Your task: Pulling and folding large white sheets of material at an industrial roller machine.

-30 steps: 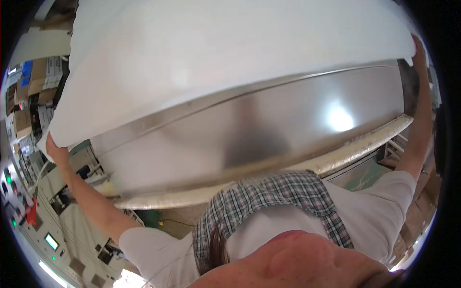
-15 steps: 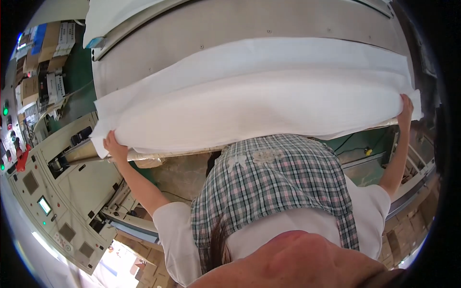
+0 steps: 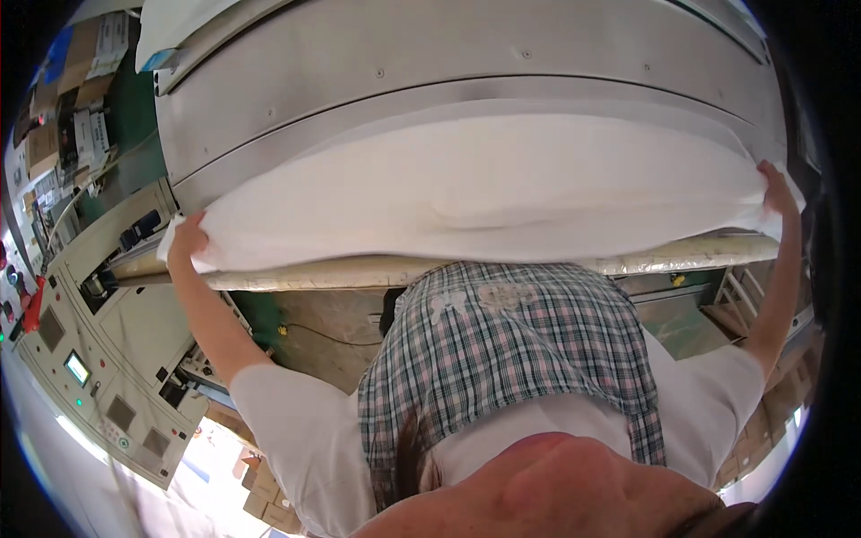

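A wide white sheet of cloth-like material [image 3: 466,179] stretches across in front of me, wrinkled along its near side. My left hand [image 3: 188,237] grips its left end, fingers closed on the edge. At the far right, my right hand [image 3: 777,190] is closed on the other end. Both arms are spread wide. The sheet's far edge lies against a grey metal machine panel [image 3: 574,76]. Below its near edge shows a long roller with a pale, shiny wrapping [image 3: 332,273].
To the left stands a cream machine cabinet [image 3: 134,332] with a small screen and buttons. Cardboard boxes [image 3: 90,54] are stacked at the far left, with more at lower right [image 3: 762,421]. A cable [image 3: 332,337] runs along the floor under the roller.
Both hands have moved outward and slightly farther from me with the sheet's ends. The sheet's far part has drawn in, baring more metal panel, and more of the roller shows.
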Demonstrator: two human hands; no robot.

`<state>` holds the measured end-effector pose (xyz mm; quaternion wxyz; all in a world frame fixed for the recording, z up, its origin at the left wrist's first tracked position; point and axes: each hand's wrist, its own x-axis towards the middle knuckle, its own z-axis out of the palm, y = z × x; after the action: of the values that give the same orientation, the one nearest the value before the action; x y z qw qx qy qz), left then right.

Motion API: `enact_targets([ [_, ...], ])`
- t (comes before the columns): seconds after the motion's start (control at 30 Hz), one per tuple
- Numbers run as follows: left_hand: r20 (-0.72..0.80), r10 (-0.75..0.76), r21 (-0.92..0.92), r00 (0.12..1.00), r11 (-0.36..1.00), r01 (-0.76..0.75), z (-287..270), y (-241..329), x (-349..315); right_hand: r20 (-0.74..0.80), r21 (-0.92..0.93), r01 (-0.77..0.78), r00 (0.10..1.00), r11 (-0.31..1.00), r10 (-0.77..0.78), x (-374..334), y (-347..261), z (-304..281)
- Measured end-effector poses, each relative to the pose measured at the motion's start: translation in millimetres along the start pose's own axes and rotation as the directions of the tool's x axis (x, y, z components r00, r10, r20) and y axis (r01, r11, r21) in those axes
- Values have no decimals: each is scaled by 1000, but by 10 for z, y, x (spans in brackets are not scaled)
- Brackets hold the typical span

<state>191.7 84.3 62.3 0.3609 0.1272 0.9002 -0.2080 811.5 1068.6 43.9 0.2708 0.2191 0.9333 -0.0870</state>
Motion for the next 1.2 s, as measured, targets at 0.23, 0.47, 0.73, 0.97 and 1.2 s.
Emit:
enact_targets([
  [0.23,64,-65,-37,996,997,67,14,157,925,285,-200,-419,840,886,461,1385,2,3],
  [0.47,-738,18,-68,675,993,-100,-134,994,74,-45,-89,-115,993,989,111,980,525,44],
  [0.73,-812,337,-410,476,251,-877,-161,3041,-1625,-305,667,437,899,603,-314,826,-3203,-894],
  [0.97,-867,441,-77,229,337,-938,234,3231,-1478,-404,272,773,632,573,-661,573,-5509,-759],
  [1.2,-885,70,-120,460,920,-373,757,1628,-617,-298,95,687,710,720,-638,395,-5912,-508],
])
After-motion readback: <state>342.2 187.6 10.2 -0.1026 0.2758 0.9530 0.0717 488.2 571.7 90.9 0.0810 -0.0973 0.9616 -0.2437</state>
